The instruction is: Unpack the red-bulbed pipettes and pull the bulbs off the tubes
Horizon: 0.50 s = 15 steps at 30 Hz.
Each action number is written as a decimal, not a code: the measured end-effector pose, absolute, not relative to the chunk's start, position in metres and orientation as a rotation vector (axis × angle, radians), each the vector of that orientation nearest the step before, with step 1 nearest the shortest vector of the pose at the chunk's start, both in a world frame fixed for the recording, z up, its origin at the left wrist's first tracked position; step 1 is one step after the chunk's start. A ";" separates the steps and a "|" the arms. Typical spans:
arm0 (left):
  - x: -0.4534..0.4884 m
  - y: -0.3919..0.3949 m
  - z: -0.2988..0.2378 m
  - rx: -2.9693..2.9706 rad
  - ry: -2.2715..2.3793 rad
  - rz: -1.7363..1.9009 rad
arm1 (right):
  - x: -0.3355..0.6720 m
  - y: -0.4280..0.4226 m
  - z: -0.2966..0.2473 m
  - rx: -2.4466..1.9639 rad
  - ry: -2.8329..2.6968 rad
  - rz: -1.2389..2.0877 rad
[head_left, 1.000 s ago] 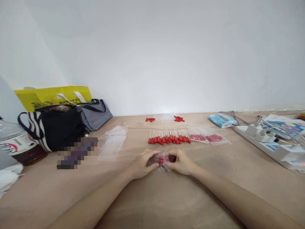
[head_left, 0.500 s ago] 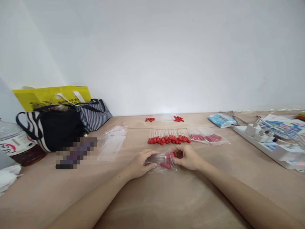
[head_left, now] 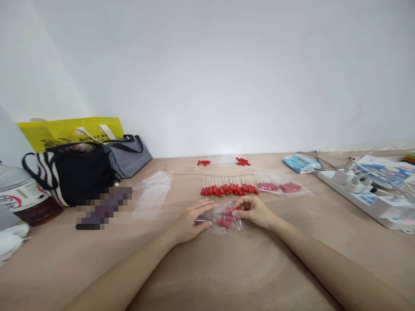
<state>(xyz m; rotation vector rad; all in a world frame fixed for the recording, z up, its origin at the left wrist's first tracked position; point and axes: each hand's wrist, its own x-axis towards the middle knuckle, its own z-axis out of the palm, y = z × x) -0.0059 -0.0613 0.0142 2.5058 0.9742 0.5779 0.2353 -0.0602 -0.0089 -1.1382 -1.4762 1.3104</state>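
Fingers of the right hand (head_left: 257, 211) are narrow, pinching the right edge of the bag (head_left: 223, 228) beside a red end. The left hand (head_left: 189, 222) holds its left end between wide-spread thumb and fingers. A second ago the hands were closer, with the bag bunched between them; now it lies flatter and more red ends show. The tabletop (head_left: 207, 276) stretches between the forearms and, past the right hand, to the power strip (head_left: 366, 198). Left of the hands, beyond a gap, lie flat bags (head_left: 151, 196). Just beyond the hands, a row of red-ended sticks (head_left: 230, 189) limits forward room; two filled bags (head_left: 290, 186) adjoin it on the right. Further back, small red bundles (head_left: 243, 161) lie near the table's far edge, against the wall (head_left: 227, 77).
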 end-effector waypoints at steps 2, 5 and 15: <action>-0.007 -0.060 0.014 2.546 0.920 0.516 | 0.241 -0.058 -0.006 -1.183 -1.444 1.325; -0.008 -0.059 0.014 2.559 0.891 0.423 | 0.255 -0.056 0.002 -1.293 -1.431 1.319; -0.007 -0.057 0.014 2.517 0.871 0.430 | 0.268 -0.055 0.002 -1.214 -1.740 1.319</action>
